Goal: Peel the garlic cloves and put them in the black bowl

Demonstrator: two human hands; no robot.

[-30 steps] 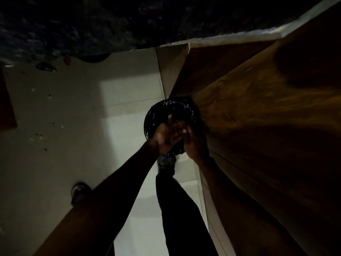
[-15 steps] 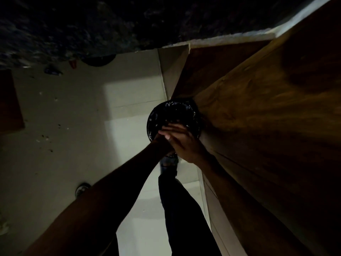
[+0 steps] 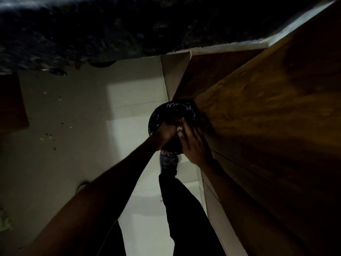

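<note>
Your left hand (image 3: 167,131) meets your right hand (image 3: 191,145) over the bin (image 3: 156,115) | pale scraps (image 3: 180,128) between them | grips: cannot tell, blurred | bin beside the wooden cabinet (image 3: 267,117) | black bowl unseen

2 hands: left (image 3: 167,133), right (image 3: 193,145); 1 black-lined bin (image 3: 166,113); 1 sandalled foot (image 3: 168,162).

A dim home kitchen, seen from standing height.

A dark speckled stone counter edge (image 3: 110,34) runs across the top, brown wood-grain cabinet doors (image 3: 267,117) stand on the right, pale floor tiles (image 3: 132,93) spread below, and a round bin lined with a black plastic bag (image 3: 166,111) stands against the cabinets.
</note>
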